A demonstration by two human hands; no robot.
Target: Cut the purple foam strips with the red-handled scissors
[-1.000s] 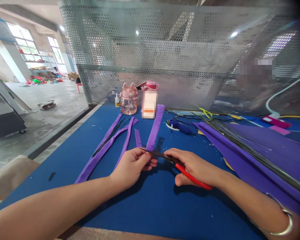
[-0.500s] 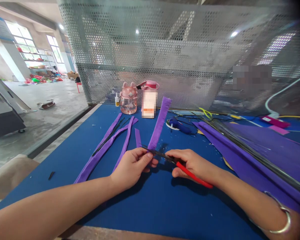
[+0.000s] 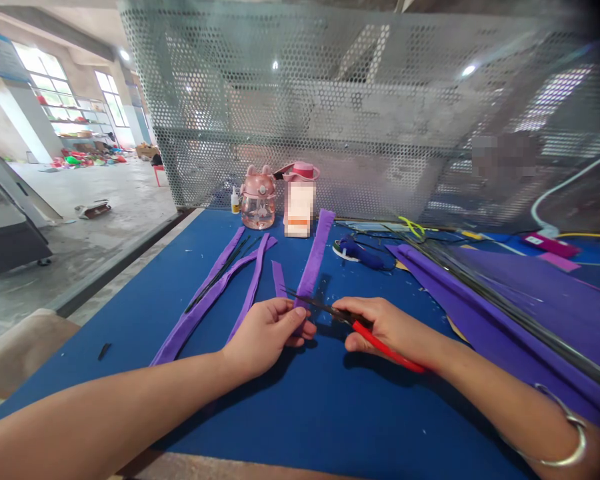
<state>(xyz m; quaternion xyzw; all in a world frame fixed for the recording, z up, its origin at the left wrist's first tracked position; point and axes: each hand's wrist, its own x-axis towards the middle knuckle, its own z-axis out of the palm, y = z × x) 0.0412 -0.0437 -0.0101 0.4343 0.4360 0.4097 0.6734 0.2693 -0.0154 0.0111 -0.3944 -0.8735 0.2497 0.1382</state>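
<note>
Between the thumb and fingers of my left hand [image 3: 275, 327] is the lower end of a purple fabric strip [image 3: 318, 253], whose far end points away from me above the table. My right hand [image 3: 380, 330] grips red-handled scissors [image 3: 380, 343]. Their dark blades lie across the strip just beyond my left fingertips; whether they have cut through it I cannot tell. A short purple piece [image 3: 278, 277] lies just past my left hand. Farther left are several long purple strips [image 3: 200, 320] and thin black strips [image 3: 220, 270] on the blue table [image 3: 300, 413].
A pink clear bottle [image 3: 259, 200], a pink-lidded bottle [image 3: 303, 171] and a small dropper bottle [image 3: 235, 200] stand at the back before a perforated metal screen [image 3: 330, 120]. A blue-wrapped tool [image 3: 363, 253] lies behind my right hand. Purple fabric [image 3: 520, 287] covers the right side.
The strip's far end has dipped lower and shifted slightly left. The scissor blades look a little more apart at the strip. Both hands have hardly moved.
</note>
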